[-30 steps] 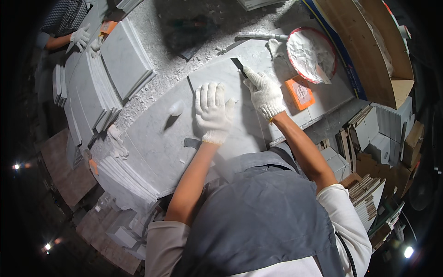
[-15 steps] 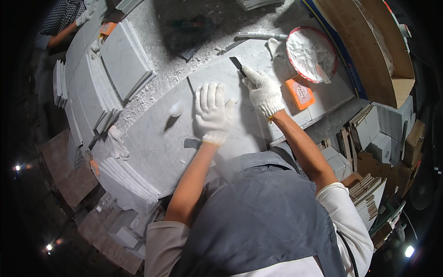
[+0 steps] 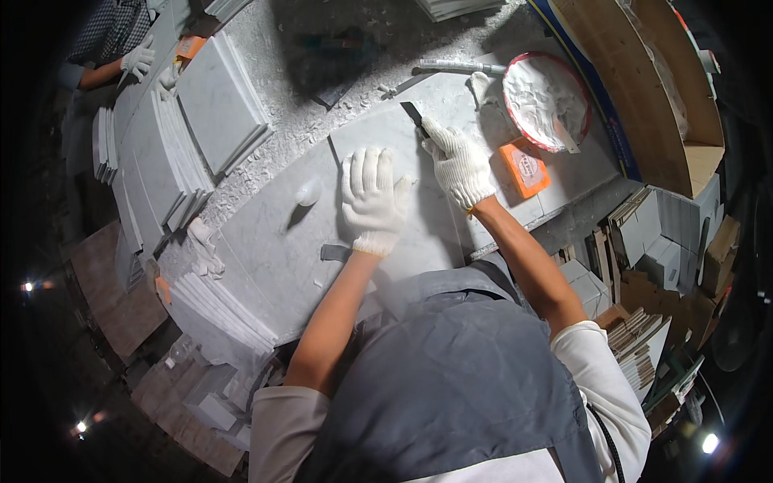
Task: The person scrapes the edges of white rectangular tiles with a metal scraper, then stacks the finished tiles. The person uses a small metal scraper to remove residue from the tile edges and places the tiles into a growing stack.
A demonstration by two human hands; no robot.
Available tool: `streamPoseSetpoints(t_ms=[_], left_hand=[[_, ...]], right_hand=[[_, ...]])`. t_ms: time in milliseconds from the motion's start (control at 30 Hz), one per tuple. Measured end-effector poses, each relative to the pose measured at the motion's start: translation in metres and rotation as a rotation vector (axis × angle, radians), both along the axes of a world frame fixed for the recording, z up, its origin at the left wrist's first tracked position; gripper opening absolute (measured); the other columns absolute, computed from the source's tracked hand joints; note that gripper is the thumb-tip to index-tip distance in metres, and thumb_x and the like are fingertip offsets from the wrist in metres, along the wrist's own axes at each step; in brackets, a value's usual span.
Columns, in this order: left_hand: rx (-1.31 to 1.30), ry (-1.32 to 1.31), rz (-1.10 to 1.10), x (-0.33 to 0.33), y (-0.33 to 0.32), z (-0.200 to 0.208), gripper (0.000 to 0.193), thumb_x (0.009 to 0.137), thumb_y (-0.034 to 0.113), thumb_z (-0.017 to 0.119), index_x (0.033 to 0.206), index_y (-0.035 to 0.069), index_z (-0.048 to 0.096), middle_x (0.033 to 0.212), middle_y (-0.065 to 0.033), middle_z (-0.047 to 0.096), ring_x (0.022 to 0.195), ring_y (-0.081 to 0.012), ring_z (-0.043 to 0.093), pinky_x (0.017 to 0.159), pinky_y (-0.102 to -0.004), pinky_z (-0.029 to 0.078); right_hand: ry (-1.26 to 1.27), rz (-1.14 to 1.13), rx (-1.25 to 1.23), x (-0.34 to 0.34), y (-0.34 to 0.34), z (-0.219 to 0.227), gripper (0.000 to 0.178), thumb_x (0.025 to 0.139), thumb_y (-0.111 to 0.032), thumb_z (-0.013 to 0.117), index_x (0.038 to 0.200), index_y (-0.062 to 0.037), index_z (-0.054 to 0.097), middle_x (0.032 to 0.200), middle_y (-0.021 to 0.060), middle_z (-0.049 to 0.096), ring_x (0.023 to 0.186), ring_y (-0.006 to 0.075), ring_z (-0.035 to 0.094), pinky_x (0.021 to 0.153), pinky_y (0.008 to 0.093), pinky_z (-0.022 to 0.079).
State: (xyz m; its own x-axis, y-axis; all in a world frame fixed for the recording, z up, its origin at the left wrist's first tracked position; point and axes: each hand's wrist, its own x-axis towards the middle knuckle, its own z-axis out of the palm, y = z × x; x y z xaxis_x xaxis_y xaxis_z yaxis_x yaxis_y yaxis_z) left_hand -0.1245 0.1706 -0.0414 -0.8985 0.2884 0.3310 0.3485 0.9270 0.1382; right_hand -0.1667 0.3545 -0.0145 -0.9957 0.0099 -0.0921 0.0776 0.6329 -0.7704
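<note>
Pale veined stone (image 3: 270,241) lies beneath the gloved left hand (image 3: 373,200), flat, its fingers straight and holding nothing. The right hand (image 3: 462,167) curls its fingers closed around a dark blade (image 3: 411,113), whose end projects past their tips. Right of these fingers sit an orange box (image 3: 525,167) and a red-rimmed tub (image 3: 506,87) of white paste (image 3: 538,95).

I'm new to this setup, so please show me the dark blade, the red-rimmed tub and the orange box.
Dark blade (image 3: 412,113), head view: middle of its exposed length.
Red-rimmed tub (image 3: 541,55), head view: far side of its rim.
Orange box (image 3: 525,167), head view: middle of its upper face.
</note>
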Motion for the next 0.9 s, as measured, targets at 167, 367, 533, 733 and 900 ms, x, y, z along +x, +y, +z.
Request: streamPoseSetpoints(t_ms=[167, 367, 533, 733, 900], left_hand=[[-0.004, 0.007, -0.003, 0.001, 0.0, 0.0, 0.06, 0.093, 0.036, 0.064, 0.143, 0.003, 0.056, 0.147, -0.0146, 0.054, 0.144, -0.0343, 0.043, 0.125, -0.0504, 0.029], [-0.032, -0.066, 0.024, 0.002, 0.0, 0.003, 0.06, 0.093, 0.035, 0.065, 0.142, 0.002, 0.056, 0.148, -0.0155, 0.053, 0.145, -0.0347, 0.042, 0.125, -0.051, 0.028], [0.009, -0.014, -0.009, 0.0, -0.001, 0.0, 0.061, 0.092, 0.034, 0.066, 0.143, 0.002, 0.055, 0.149, -0.0159, 0.053, 0.146, -0.0349, 0.041, 0.126, -0.0514, 0.027], [0.012, -0.043, 0.006, 0.002, 0.0, 0.002, 0.061, 0.092, 0.033, 0.067, 0.143, 0.002, 0.055, 0.149, -0.0159, 0.053, 0.145, -0.035, 0.042, 0.125, -0.0518, 0.028], [0.004, -0.071, 0.013, 0.001, 0.002, 0.005, 0.06, 0.092, 0.033, 0.066, 0.142, 0.002, 0.056, 0.149, -0.0158, 0.053, 0.145, -0.0347, 0.043, 0.125, -0.052, 0.028]], right_hand=[[-0.054, -0.026, -0.172, -0.007, 0.003, 0.005, 0.033, 0.095, -0.008, 0.066, 0.127, -0.0126, 0.071, 0.1, 0.015, 0.075, 0.09, 0.0347, 0.071, 0.079, 0.0412, 0.055], [-0.049, 0.043, -0.01, -0.026, 0.005, -0.013, 0.034, 0.099, -0.019, 0.064, 0.132, -0.0182, 0.07, 0.107, 0.0136, 0.074, 0.095, 0.0359, 0.071, 0.082, 0.0423, 0.056], [0.383, 0.146, 0.064, -0.018, 0.006, -0.026, 0.035, 0.098, -0.016, 0.066, 0.132, -0.0157, 0.07, 0.105, 0.0164, 0.073, 0.095, 0.0367, 0.071, 0.082, 0.0428, 0.056], [0.034, 0.134, 0.03, -0.029, 0.008, -0.017, 0.033, 0.099, -0.014, 0.063, 0.13, -0.0156, 0.071, 0.106, 0.0143, 0.073, 0.095, 0.0344, 0.071, 0.083, 0.0412, 0.056], [-0.029, 0.118, 0.028, -0.029, 0.004, -0.003, 0.033, 0.101, -0.016, 0.061, 0.132, -0.0177, 0.071, 0.107, 0.0136, 0.073, 0.092, 0.0334, 0.072, 0.081, 0.0408, 0.056]])
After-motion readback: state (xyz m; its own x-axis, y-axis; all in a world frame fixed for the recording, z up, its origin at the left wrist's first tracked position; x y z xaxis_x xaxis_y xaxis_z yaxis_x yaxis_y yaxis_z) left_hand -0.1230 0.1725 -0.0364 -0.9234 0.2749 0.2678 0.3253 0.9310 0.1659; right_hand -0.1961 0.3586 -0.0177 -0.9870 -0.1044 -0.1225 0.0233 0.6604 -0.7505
